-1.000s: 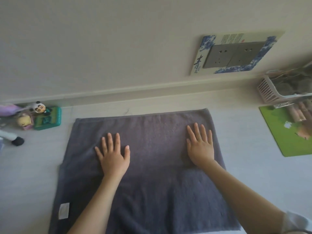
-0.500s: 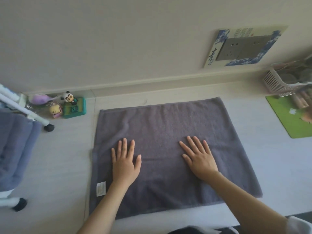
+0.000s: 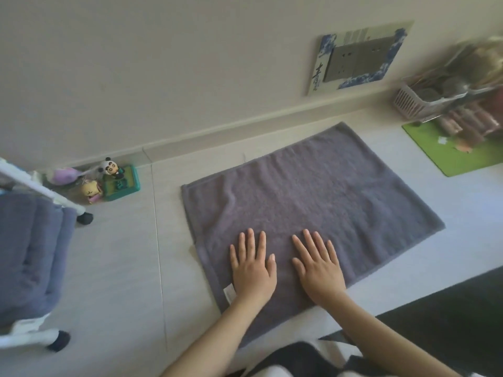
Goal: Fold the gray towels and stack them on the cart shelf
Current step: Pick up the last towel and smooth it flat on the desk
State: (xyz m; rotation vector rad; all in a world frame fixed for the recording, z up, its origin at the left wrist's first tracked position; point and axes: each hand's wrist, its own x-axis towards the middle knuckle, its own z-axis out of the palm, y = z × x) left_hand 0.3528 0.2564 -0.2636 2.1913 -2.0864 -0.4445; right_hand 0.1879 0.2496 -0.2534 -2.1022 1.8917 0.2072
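A gray towel (image 3: pixel 313 197) lies flat on the pale floor, folded over with a white label near its front left corner. My left hand (image 3: pixel 253 265) presses flat on the towel's near part, fingers straight and spread. Close beside it, my right hand (image 3: pixel 318 268) also lies flat on the towel with straight fingers. At the far left stands a white cart (image 3: pixel 40 191) on black wheels, with folded gray-blue towels (image 3: pixel 30 254) stacked on its shelf.
Small toy figures and a green box (image 3: pixel 119 183) sit by the wall left of the towel. A green mat (image 3: pixel 460 151) and a pink basket (image 3: pixel 424 99) with items are at the right. A dark mat (image 3: pixel 449 322) lies at the lower right.
Both hands slid toward me across the towel and closer together, smoothing it. The view swung left, bringing the cart and its stacked towels further into sight.
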